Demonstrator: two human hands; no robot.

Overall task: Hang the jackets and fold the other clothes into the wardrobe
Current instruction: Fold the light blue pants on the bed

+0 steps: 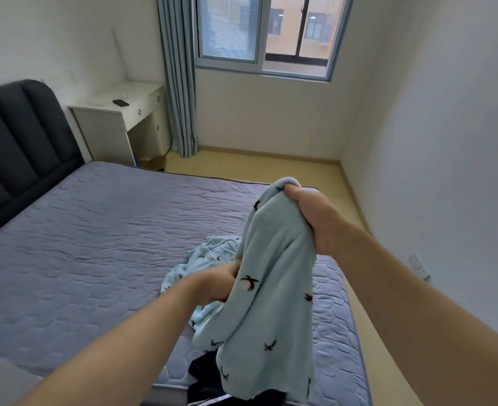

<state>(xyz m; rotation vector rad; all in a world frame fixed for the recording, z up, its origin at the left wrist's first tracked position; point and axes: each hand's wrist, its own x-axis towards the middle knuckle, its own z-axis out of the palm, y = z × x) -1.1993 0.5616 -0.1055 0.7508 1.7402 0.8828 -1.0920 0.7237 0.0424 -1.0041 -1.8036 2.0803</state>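
While it hangs above the mattress corner at 5 o'clock, the fleece garment (271, 273) looks light, soft and floppy, not slippery | right hand (315, 218) clenches its bunched top, left hand (221, 284) pinches its 9 o'clock edge | best held at the seams | dark garment (203, 376) at 6 o'clock on the quilted mattress (95, 244)

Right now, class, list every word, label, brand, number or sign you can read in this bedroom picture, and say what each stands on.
No text can be read anywhere.
Held garment: dark bird-like marks, a printed pattern, not letters.
Dark object on the desk: too small to show any writing.
Wall socket: blurred, no marking legible.
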